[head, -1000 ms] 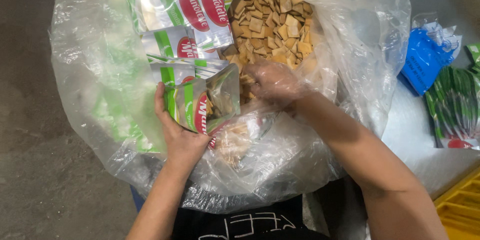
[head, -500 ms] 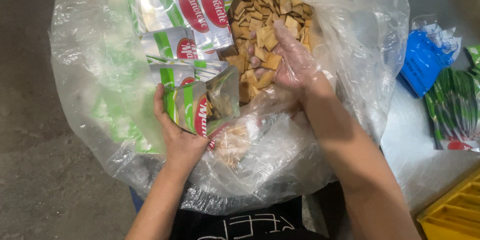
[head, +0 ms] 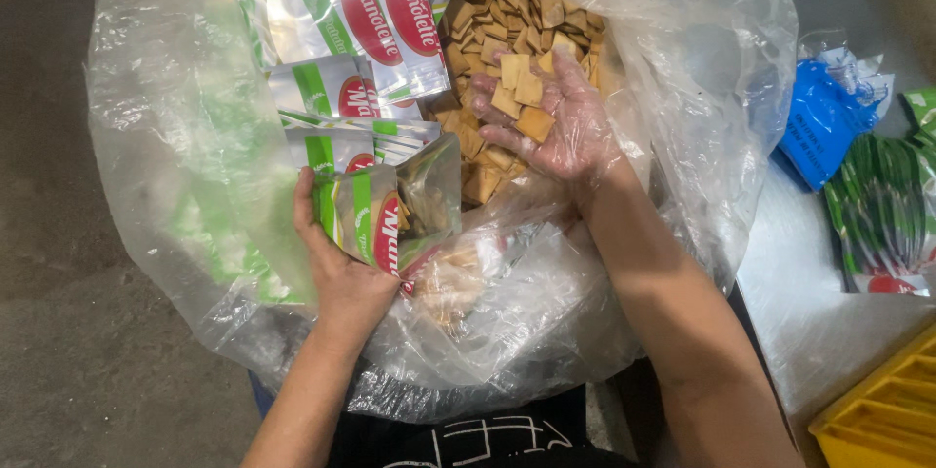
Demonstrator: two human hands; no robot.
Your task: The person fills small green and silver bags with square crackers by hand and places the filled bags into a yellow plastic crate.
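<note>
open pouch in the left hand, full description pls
The open pouch is a shiny foil packet, silver with green stripes and a red oval on the front. Its mouth gapes toward the right, showing a metallic lining and a few tan pieces inside. The left hand grips its lower left edge, holding it upright over the clear plastic bag, just below other flat pouches of its kind.

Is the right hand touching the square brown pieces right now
Touching. The head view shows the right hand, in a thin clear glove, palm up with several square brown pieces lying on its fingers.
</note>
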